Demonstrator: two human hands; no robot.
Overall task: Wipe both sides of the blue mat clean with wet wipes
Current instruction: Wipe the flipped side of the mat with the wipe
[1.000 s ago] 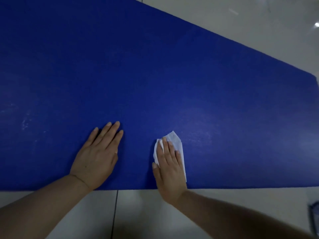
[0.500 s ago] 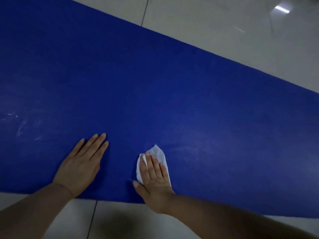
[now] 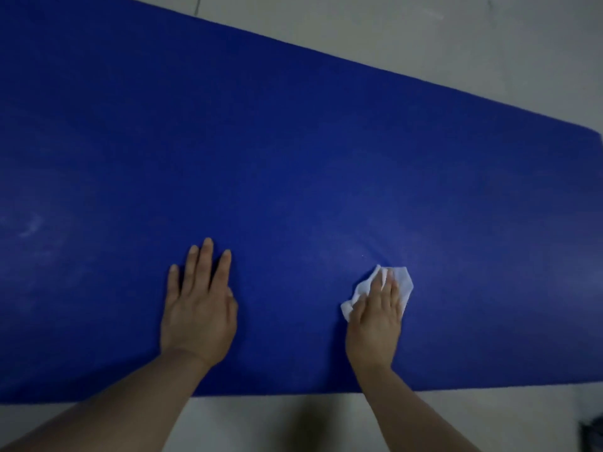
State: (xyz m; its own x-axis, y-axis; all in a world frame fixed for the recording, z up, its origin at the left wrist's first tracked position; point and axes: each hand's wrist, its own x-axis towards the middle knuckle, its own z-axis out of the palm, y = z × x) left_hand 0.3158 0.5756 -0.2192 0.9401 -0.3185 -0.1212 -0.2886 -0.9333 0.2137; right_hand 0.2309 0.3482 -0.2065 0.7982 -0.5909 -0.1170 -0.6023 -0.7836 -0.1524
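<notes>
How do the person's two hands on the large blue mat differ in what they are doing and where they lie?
The left hand lies flat and bare on the large blue mat, while the right hand presses a crumpled white wet wipe against it. The left hand's fingers are plainly visible and slightly spread, whereas the right hand's fingertips lie on the wipe, close together. Both hands rest palm down with straight fingers, near the mat's near edge.

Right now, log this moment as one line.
left hand flat on mat | right hand pressing wipe on mat
</notes>
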